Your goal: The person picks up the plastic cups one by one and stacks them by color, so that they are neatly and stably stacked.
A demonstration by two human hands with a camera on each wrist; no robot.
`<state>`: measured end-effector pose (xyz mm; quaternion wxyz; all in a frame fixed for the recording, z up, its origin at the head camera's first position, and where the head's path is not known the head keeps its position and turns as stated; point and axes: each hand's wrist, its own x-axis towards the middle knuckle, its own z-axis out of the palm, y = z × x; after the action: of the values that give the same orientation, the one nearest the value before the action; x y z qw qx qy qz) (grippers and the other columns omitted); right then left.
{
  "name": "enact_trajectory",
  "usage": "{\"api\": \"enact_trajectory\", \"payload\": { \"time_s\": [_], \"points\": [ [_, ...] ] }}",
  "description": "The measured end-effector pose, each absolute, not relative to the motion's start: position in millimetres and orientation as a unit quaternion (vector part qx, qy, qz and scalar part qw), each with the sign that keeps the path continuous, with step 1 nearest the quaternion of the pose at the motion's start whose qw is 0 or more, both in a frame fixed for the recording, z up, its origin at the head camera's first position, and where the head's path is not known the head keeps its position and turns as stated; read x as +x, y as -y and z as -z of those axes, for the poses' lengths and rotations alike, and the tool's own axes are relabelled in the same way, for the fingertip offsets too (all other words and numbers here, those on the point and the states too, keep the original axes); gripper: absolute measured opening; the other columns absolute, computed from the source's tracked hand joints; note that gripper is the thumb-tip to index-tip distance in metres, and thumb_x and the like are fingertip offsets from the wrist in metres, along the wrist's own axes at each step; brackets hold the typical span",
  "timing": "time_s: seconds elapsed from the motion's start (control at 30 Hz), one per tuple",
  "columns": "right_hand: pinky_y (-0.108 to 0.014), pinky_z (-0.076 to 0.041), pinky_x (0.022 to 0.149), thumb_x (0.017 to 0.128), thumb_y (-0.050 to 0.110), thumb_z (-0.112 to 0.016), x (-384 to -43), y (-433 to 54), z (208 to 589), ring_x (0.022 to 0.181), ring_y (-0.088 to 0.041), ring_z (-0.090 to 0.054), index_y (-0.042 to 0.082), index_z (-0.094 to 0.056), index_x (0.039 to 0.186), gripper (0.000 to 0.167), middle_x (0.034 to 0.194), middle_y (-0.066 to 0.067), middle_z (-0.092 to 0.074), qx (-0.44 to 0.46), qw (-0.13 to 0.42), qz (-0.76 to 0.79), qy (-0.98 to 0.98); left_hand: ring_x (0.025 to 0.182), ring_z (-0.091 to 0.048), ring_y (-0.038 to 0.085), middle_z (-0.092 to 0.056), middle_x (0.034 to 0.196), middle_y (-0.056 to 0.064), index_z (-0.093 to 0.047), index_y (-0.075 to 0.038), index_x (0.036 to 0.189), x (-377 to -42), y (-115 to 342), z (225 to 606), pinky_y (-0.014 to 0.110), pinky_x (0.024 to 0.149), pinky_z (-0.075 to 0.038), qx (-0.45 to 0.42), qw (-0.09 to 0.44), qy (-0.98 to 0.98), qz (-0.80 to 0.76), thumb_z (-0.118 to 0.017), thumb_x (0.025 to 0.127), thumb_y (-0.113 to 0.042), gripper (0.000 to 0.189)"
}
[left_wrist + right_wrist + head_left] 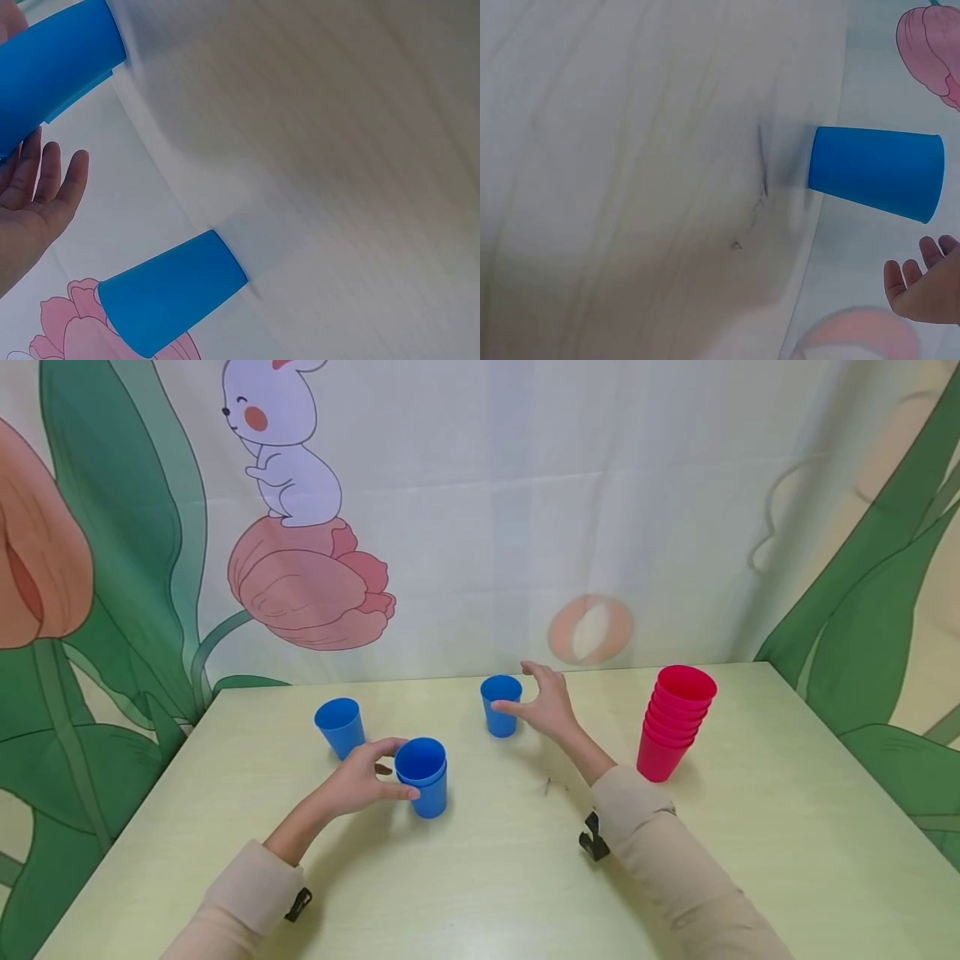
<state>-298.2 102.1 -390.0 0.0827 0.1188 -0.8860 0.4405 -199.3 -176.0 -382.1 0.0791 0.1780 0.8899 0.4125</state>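
Observation:
My left hand holds two nested blue cups, thumb in front and index finger behind the rim. The cups stand upright on the table. In the left wrist view, other fingers of the left hand extend free beside the nested cups. Farther back, a single blue cup stands upright; my right hand is spread at its right side, thumb passing in front of it. The right wrist view shows a gap between this cup and the right hand.
Another blue cup stands behind the left hand, at the left. A tall stack of red cups rises to the right of the right forearm. The pale table ends at a printed curtain.

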Motion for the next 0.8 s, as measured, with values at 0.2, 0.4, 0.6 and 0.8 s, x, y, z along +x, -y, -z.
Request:
{"api": "enact_trajectory", "payload": {
  "time_s": [0.2, 0.4, 0.6, 0.8],
  "points": [
    [-0.047, -0.036, 0.095, 0.072, 0.040, -0.075, -303, -97, 396, 0.122, -0.029, -0.032, 0.005, -0.037, 0.136, 0.082, 0.130, -0.013, -0.047, 0.098, 0.052, -0.433, 0.895, 0.112, -0.046, 0.034, -0.052, 0.125, 0.018, -0.046, 0.002, 0.129, -199, 176, 382, 0.046, 0.087, -0.045, 0.181, 0.079, -0.890, -0.412, -0.077, 0.072, -0.028, 0.072],
    [-0.048, -0.038, 0.093, 0.073, 0.040, -0.074, -305, -93, 399, 0.121, -0.031, -0.034, 0.005, -0.037, 0.136, 0.080, 0.131, -0.015, -0.046, 0.080, 0.036, -0.430, 0.898, 0.112, -0.046, 0.034, -0.052, 0.125, 0.018, -0.045, 0.002, 0.129, -199, 176, 383, 0.046, 0.087, -0.045, 0.178, 0.079, -0.891, -0.409, -0.077, 0.072, -0.029, 0.072],
    [-0.046, -0.038, 0.094, 0.075, 0.038, -0.073, -303, -92, 401, 0.119, -0.031, -0.038, 0.003, -0.044, 0.130, 0.071, 0.128, -0.014, -0.048, 0.076, 0.038, -0.441, 0.894, 0.112, -0.046, 0.034, -0.052, 0.125, 0.017, -0.045, 0.001, 0.129, -199, 176, 383, 0.045, 0.087, -0.045, 0.174, 0.082, -0.892, -0.410, -0.077, 0.072, -0.029, 0.072],
    [-0.045, -0.038, 0.094, 0.076, 0.037, -0.072, -304, -93, 403, 0.117, -0.030, -0.040, 0.004, -0.046, 0.129, 0.068, 0.127, -0.013, -0.050, 0.079, 0.043, -0.446, 0.891, 0.112, -0.046, 0.034, -0.052, 0.125, 0.018, -0.045, 0.002, 0.129, -199, 176, 382, 0.045, 0.087, -0.045, 0.172, 0.081, -0.891, -0.412, -0.077, 0.072, -0.029, 0.073]
  ]
}}
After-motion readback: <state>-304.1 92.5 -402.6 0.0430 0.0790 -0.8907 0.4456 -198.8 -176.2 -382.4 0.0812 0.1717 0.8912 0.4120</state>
